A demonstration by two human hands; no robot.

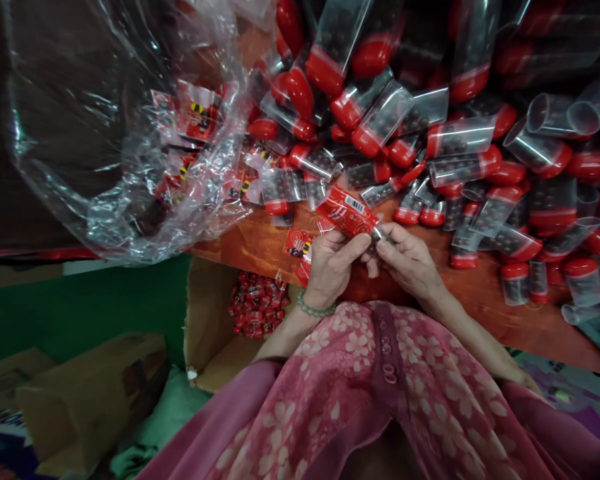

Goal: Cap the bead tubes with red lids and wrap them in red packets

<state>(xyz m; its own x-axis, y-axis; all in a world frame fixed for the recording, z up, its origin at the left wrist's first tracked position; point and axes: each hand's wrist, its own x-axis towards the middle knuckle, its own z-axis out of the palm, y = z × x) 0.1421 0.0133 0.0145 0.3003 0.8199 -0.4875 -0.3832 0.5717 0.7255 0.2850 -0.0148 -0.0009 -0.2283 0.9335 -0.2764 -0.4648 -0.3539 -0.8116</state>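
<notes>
My left hand, with a green bead bracelet at its wrist, pinches a red printed wrapper marked with a barcode. At the wrapper's lower right end, my right hand has its fingers closed on a small clear tube, mostly hidden by the fingers. Both hands meet over the front edge of the orange-red table. Beside my left hand, flat red printed wrappers lie on the table. Just beyond the hands are several clear tubes with red caps and dark balls inside.
Clear plastic sheeting covers more wrappers at the upper left. Below the table edge, an open cardboard box holds many small red packets. Another carton stands at the lower left. Capped tubes spread across the right side.
</notes>
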